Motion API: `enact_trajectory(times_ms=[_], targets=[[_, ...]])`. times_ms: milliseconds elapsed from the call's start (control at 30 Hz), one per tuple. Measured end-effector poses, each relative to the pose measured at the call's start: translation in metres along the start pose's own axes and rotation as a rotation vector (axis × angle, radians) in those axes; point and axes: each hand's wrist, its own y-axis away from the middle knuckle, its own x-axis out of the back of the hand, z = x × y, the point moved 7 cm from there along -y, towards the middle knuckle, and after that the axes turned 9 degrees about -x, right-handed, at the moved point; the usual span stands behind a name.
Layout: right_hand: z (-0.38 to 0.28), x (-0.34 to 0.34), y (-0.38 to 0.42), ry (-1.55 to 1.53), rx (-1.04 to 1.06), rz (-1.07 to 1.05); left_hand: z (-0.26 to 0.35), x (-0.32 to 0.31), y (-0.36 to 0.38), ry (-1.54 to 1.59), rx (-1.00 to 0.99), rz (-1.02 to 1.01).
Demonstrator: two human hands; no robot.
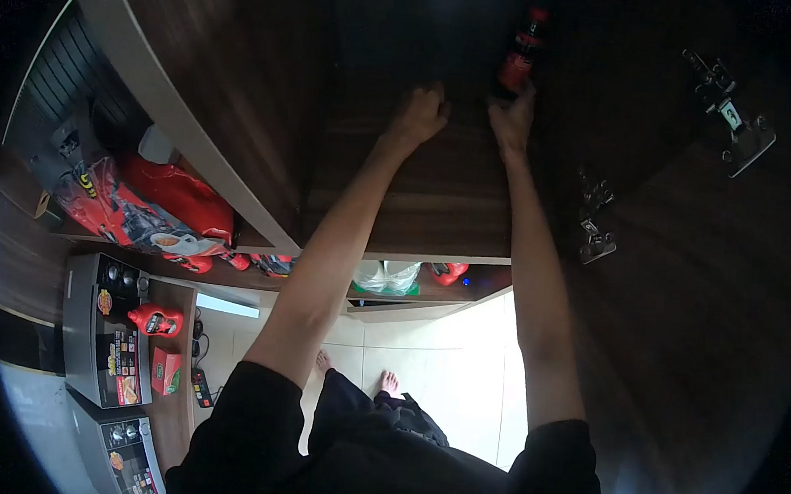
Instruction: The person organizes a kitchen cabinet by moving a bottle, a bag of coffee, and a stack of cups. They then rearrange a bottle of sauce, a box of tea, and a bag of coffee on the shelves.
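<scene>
Dark brown wood makes up the compartment (448,192), with both hands extended deep into it. With the right hand (511,117), grasps the bottle (517,61) at its lower end, thumb to one side and fingers to the other (in such dim light, not easy to see precisely). With the left hand (420,119), holds nothing visible, near the bottle but apart from it; fingers bent inwards, yet cannot tell if firmly clenched or only loosely curled, nor if hiding something small.

As for the bottle's place: well inside, near the right side of the compartment, with the red cap (538,15) directed away from the body. Cannot tell if standing straight or leaning.

Looks dark inside, around the red label (517,72); if well filled, probably rather heavy for such a slim form. Seems smooth, so perhaps slippery on the bare parts. Cannot tell if glass or plastic, therefore wiser to treat as breakable and to avoid knocks against wood. Better to take hold around the labelled middle, for good balance; less safe to pinch only the bottom or the cap.

To the right, two metal hinges (730,112); to the left, past a partition, a red bag (179,204).
</scene>
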Motion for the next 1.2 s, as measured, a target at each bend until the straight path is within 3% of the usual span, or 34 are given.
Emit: enact_trajectory(times_ms=[100, 233, 400, 533, 633, 733, 933, 1000, 1067, 1133, 1200], targets=[[0.003, -0.002, -0.007, 0.079, 0.042, 0.074, -0.006, -0.004, -0.011, 0.028, -0.107, 0.054], [0.004, -0.006, -0.012, -0.053, 0.068, 0.049, -0.017, -0.011, -0.014, 0.078, -0.016, -0.012], [0.013, -0.009, -0.02, 0.064, -0.009, 0.019, -0.01, -0.008, -0.014, 0.049, 0.005, -0.121], [0.02, -0.015, -0.023, 0.136, -0.036, -0.043, -0.015, -0.015, -0.014, 0.019, -0.019, -0.061], [0.013, -0.012, -0.019, 0.192, 0.03, 0.041, -0.018, -0.016, -0.013, -0.023, -0.044, 0.033], [0.015, -0.017, -0.022, -0.078, -0.084, -0.113, -0.018, -0.016, -0.013, -0.043, -0.045, 0.048], [0.036, -0.024, -0.032, -0.224, -0.149, -0.094, -0.02, -0.016, -0.015, -0.046, 0.0, -0.022], [0.034, -0.029, -0.04, 0.039, -0.019, -0.098, -0.018, -0.015, -0.014, -0.038, -0.007, -0.016], [0.033, -0.032, -0.038, 0.035, -0.011, -0.161, -0.018, -0.015, -0.013, -0.03, 0.002, -0.011], [-0.002, -0.024, -0.017, -0.242, -0.122, -0.283, -0.018, -0.014, -0.013, -0.029, 0.001, -0.007], [-0.013, -0.021, -0.012, -0.232, -0.144, -0.262, -0.016, -0.013, -0.014, -0.034, -0.012, -0.006]])
